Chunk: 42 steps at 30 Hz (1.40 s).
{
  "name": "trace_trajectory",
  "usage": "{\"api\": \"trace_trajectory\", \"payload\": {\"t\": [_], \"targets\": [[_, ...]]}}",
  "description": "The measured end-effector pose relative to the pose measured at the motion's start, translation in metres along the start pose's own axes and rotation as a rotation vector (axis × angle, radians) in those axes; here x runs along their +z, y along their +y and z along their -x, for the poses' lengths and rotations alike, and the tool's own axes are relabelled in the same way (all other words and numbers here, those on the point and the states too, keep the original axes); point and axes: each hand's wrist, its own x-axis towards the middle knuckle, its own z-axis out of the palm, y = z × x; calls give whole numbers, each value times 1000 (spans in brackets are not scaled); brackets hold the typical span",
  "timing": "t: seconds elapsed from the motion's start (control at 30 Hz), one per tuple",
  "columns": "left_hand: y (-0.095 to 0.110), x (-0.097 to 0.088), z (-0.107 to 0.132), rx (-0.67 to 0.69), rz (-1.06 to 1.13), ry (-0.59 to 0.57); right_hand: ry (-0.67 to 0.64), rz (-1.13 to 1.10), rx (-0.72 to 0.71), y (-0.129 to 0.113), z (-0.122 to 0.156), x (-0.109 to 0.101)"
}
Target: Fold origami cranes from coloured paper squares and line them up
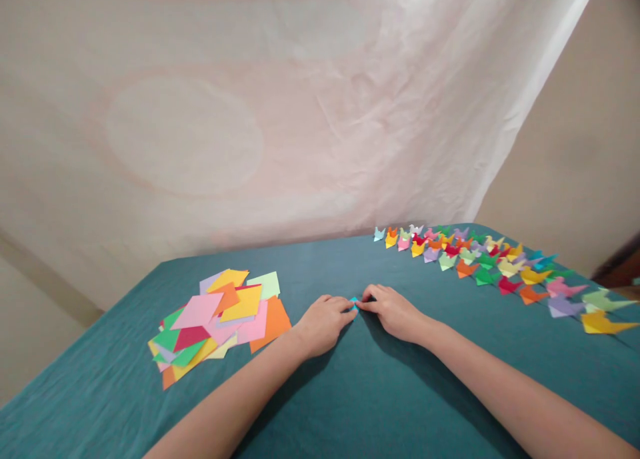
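Note:
Between my two hands, at the middle of the table, is a small folded piece of blue paper (355, 303). My left hand (325, 322) grips its left side, fingers closed with the thumb below. From the right, my right hand (393, 312) pinches the other side between thumb and fingertips. Most of the blue paper is hidden by the fingers, so its exact folded shape cannot be made out.
Loose square sheets of coloured paper (245, 304) lie in a heap on the left of the green-blue cloth (320, 406). Rows of folded paper birds (510, 267) stand along the right side. A pale pink sheet (300, 126) hangs behind the table.

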Motion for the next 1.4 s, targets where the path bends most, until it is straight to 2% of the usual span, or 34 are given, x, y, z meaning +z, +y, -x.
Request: {"api": "trace_trajectory", "payload": {"t": [0.13,0.4,0.67,0.93,1.4], "targets": [[4,1,3,11,24,-17,5,-11,11,1,0,1],[-4,5,14,16,69,24,108,-34,-5,7,-2,10],[-5,5,15,18,104,46,136,-18,-16,4,-2,11],[-4,14,15,-20,105,90,252,-91,88,3,-1,16],[-6,19,13,-42,113,126,242,-80,35,4,-2,12]]}}
